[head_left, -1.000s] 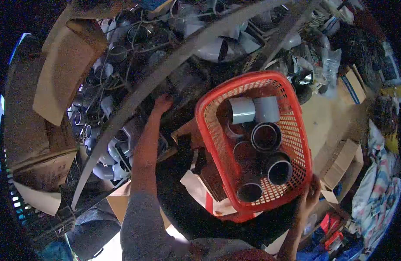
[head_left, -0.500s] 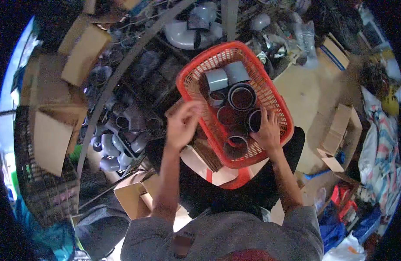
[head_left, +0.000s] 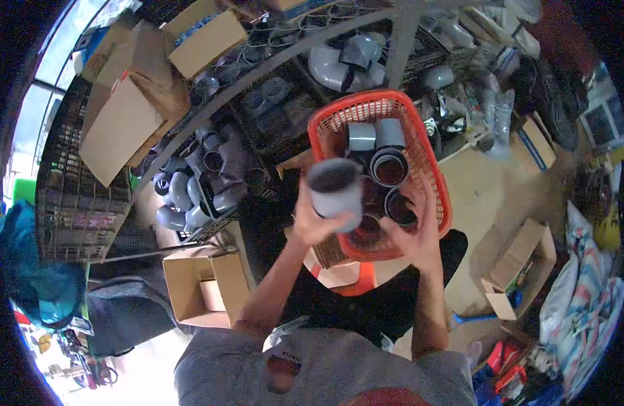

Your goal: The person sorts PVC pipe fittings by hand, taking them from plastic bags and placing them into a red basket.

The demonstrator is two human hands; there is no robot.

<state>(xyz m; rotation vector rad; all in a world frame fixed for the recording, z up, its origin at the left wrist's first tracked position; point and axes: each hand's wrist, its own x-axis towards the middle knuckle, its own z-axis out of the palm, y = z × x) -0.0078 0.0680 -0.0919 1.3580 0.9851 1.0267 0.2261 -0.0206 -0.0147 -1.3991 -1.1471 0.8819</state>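
My left hand (head_left: 317, 223) is closed round a short grey plastic pipe coupling (head_left: 337, 199), held up over the left side of the basket and blurred by motion. Its dark open end faces up. Over the right part of the red plastic basket (head_left: 442, 186), my right hand (head_left: 417, 233) has thumb and fingers apart. A dark-mouthed grey pipe fitting (head_left: 391, 196) lies in the basket right by those fingers. Farther up inside are two grey couplings on their sides, one of them a light grey coupling (head_left: 361, 136), and a ring-shaped fitting end (head_left: 389, 167).
Grey pipe elbows (head_left: 183, 193) fill a crate at the left, and large grey bends (head_left: 339, 64) lie beyond the basket. An open cardboard box (head_left: 183, 291) stands at the lower left, another cardboard box (head_left: 521, 264) at the right. A metal bar (head_left: 271, 61) crosses behind.
My left hand, blurred and raised beside the basket before, now holds a coupling. My right hand's fingers have spread off the fitting they were on. The whole view has shifted.
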